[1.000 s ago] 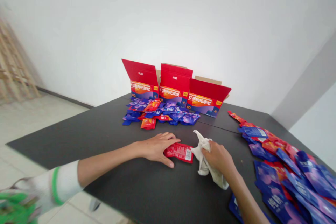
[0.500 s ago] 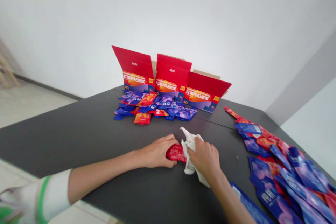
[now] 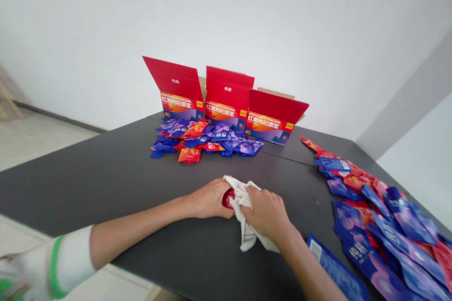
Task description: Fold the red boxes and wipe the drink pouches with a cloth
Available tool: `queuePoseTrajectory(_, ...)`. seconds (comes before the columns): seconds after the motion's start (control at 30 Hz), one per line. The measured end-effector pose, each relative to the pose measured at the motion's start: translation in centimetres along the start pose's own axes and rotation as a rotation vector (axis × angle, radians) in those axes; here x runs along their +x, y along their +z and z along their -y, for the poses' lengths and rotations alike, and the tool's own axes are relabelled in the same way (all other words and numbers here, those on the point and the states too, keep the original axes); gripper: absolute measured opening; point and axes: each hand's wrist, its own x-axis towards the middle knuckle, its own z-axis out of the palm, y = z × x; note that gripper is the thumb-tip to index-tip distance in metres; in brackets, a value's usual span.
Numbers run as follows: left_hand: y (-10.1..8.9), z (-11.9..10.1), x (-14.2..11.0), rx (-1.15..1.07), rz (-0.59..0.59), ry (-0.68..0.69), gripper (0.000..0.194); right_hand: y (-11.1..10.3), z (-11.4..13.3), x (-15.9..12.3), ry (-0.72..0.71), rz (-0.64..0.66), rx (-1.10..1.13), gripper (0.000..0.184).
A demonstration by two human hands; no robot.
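My left hand [image 3: 212, 199] is closed round a red pouch [image 3: 228, 198] on the dark table, and only a small part of the pouch shows between thumb and fingers. From the right, my right hand [image 3: 266, 211] grips a white cloth [image 3: 249, 233] and presses it over the pouch. The cloth covers the pouch's right part, and one corner of it reaches the fingers of my left hand. Loose folds hang below my right hand.
Three open red boxes [image 3: 226, 109] stand at the back against the wall. Before them lies a heap of blue and red pouches [image 3: 199, 139]. A larger heap of pouches [image 3: 370, 244] spreads along the right side. One blue pouch [image 3: 335, 270] lies beside my right forearm.
My right hand has moved left with the cloth, which now hides more of the red pouch. My left hand keeps its hold. The view has shifted slightly.
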Motion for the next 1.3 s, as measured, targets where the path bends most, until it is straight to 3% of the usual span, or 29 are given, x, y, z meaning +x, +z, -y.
queuePoseTrajectory(0.13,-0.7,0.1,-0.6,0.105,-0.038,-0.019,0.043,-0.5,-3.0,0.3,0.271,0.003,-0.064,0.029)
queuePoseTrajectory(0.27,-3.4,2.2,-1.6,0.28,-0.135,0.013,0.042,-1.1,-6.3,0.8,0.433,-0.032,-0.023,0.034)
queuePoseTrajectory(0.47,-8.3,9.3,-0.3,0.627,-0.504,-0.179,0.046,-0.2,-6.1,1.3,0.311,-0.041,0.087,0.038)
queuePoseTrajectory(0.67,-9.1,15.2,1.7,0.753,-0.481,-0.421,0.053,1.0,-5.7,1.6,0.236,0.032,0.085,0.034)
queuePoseTrajectory(0.77,-9.3,16.3,2.5,0.704,-0.44,-0.522,0.055,1.0,-5.8,1.6,0.223,0.012,0.092,0.033)
queuePoseTrajectory(0.9,-10.0,17.0,4.1,0.664,-0.384,-0.537,0.055,1.0,-5.8,1.5,0.212,-0.006,0.104,0.031)
queuePoseTrajectory(1.0,-10.5,16.9,5.0,0.658,-0.372,-0.54,0.058,1.1,-5.8,1.4,0.199,-0.029,0.104,0.032)
queuePoseTrajectory(1.1,-10.4,15.1,5.4,0.676,-0.377,-0.486,0.067,1.0,-5.8,1.3,0.181,-0.047,0.098,0.032)
queuePoseTrajectory(1.2,-9.0,10.4,5.6,0.669,-0.372,-0.325,0.071,0.7,-5.4,1.1,0.173,-0.045,0.087,0.032)
queuePoseTrajectory(1.3,-6.5,3.1,6.0,0.572,-0.264,-0.081,0.069,0.3,-4.3,0.7,0.197,-0.025,0.067,0.034)
